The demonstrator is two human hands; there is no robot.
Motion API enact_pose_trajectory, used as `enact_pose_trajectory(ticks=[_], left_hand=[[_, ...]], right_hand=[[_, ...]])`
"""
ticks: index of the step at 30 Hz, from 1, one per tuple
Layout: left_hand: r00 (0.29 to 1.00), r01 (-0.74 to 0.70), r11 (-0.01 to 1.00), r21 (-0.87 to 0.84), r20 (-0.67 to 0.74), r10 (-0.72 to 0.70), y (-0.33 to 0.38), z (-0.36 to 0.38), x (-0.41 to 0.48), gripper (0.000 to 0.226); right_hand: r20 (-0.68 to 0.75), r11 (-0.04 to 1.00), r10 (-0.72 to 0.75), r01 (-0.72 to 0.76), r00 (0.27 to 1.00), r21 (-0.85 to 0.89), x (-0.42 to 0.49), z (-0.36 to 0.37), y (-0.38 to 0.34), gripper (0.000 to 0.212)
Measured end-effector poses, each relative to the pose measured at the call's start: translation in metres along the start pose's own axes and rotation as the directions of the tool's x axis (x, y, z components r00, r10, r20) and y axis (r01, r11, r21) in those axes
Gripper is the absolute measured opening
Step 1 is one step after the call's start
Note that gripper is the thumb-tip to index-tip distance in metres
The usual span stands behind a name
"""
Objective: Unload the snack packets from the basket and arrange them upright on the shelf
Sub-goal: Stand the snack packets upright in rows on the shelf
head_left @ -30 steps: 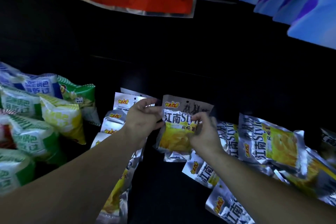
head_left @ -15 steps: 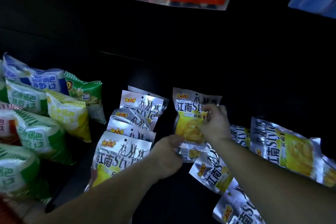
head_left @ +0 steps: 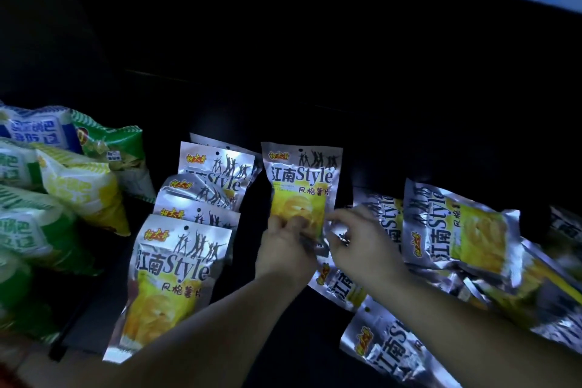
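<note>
A silver foil chip packet (head_left: pixel 301 186) is being stood upright near the middle of the dark shelf (head_left: pixel 393 142), its printed face turned toward the viewer. Its bottom seam is pinched by the left hand (head_left: pixel 285 253), fingers closed on the lower edge. The right hand (head_left: pixel 362 246) is held just beside that edge, fingers curled; whether foil is actually gripped there cannot be told. The step in hand is judged to be seating this packet so it stands alone. Next, a gentle release is called for, since the thin, slippery foil pouch is likely to tip. To the left, a row of matching packets (head_left: pixel 176 274) is already stood one behind another, flat, crinkled and glossy. To the right, a loose pile of the same packets (head_left: pixel 456 230) is lying tilted and overlapped. Puffy green and yellow bags (head_left: pixel 78 186) are stacked at far left. No basket is seen.
</note>
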State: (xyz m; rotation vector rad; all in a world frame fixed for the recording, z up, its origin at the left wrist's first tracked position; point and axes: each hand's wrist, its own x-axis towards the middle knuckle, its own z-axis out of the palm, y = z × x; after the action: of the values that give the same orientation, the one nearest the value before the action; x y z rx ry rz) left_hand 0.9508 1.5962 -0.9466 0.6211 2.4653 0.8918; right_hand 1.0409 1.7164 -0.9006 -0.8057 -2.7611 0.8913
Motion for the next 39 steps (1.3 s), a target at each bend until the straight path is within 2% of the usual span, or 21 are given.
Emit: enact_pose_trajectory(ticks=[3, 5, 9, 11, 14, 17, 21, 24, 27, 29, 30, 32, 34, 36, 39], left_hand=[[0.997, -0.008, 1.000, -0.020, 0.081, 0.010, -0.013, -0.003, 0.001, 0.057], [0.987, -0.029, 1.000, -0.010, 0.159, 0.030, -0.019, -0.008, 0.002, 0.061], [0.972, -0.062, 0.997, 0.056, 0.232, 0.047, -0.027, -0.016, 0.003, 0.069], [0.967, -0.072, 0.992, 0.107, 0.251, 0.043, -0.028, -0.016, 0.004, 0.073], [0.970, -0.064, 0.983, 0.172, 0.241, 0.021, -0.022, -0.014, 0.006, 0.075], [0.984, -0.043, 0.960, 0.275, 0.176, -0.006, -0.014, -0.008, 0.003, 0.082], [0.991, -0.041, 0.966, 0.256, 0.132, 0.007, -0.006, 0.002, -0.007, 0.083], [0.993, -0.116, 0.974, 0.193, 0.059, 0.106, 0.000, -0.001, -0.018, 0.071], [0.975, -0.223, 0.962, 0.158, 0.026, 0.222, 0.005, -0.003, -0.031, 0.045], [0.964, -0.262, 0.949, 0.172, 0.085, 0.251, 0.006, 0.003, -0.038, 0.021], [0.964, -0.240, 0.957, 0.165, 0.160, 0.214, 0.006, 0.006, -0.041, 0.024], [0.928, -0.132, 0.988, 0.078, 0.361, 0.096, 0.008, 0.014, -0.052, 0.045], [0.870, -0.044, 0.999, 0.000, 0.491, 0.038, 0.014, 0.029, -0.066, 0.037], [0.855, -0.007, 0.999, -0.039, 0.518, 0.026, 0.021, 0.045, -0.077, 0.021], [0.887, 0.111, 0.977, -0.182, 0.461, -0.014, 0.036, 0.045, -0.083, 0.019]], right_hand=[[0.111, 0.992, 0.104, -0.095, 0.988, -0.080, -0.001, 0.006, 0.007, 0.038], [0.179, 0.986, 0.160, -0.149, 0.971, -0.073, 0.000, 0.008, 0.013, 0.041], [0.370, 0.985, 0.165, -0.133, 0.914, -0.110, -0.009, 0.012, 0.018, 0.060], [0.428, 0.986, 0.159, -0.121, 0.890, -0.115, -0.017, 0.011, 0.029, 0.061], [0.476, 0.984, 0.160, -0.178, 0.864, -0.009, -0.023, -0.001, 0.044, 0.059], [0.433, 0.997, 0.073, -0.082, 0.898, 0.004, -0.021, -0.008, 0.053, 0.065], [0.199, 0.996, 0.054, -0.068, 0.978, 0.064, -0.026, -0.010, 0.044, 0.041], [0.137, 0.999, 0.036, -0.034, 0.990, -0.014, -0.041, -0.021, 0.038, 0.028], [0.158, 0.992, 0.091, -0.077, 0.983, -0.096, -0.057, -0.036, 0.047, 0.019], [0.196, 0.988, 0.143, -0.130, 0.970, -0.078, -0.069, -0.048, 0.058, 0.017], [0.215, 0.987, 0.160, -0.156, 0.963, -0.036, -0.073, -0.053, 0.063, 0.016], [0.229, 0.982, 0.173, -0.185, 0.958, 0.030, -0.080, -0.057, 0.071, 0.014], [0.248, 0.975, 0.184, -0.208, 0.951, 0.072, -0.082, -0.055, 0.075, 0.011], [0.278, 0.957, 0.213, -0.257, 0.937, 0.132, -0.084, -0.051, 0.074, 0.009], [0.298, 0.959, 0.202, -0.251, 0.933, 0.135, -0.082, -0.053, 0.068, 0.006]])
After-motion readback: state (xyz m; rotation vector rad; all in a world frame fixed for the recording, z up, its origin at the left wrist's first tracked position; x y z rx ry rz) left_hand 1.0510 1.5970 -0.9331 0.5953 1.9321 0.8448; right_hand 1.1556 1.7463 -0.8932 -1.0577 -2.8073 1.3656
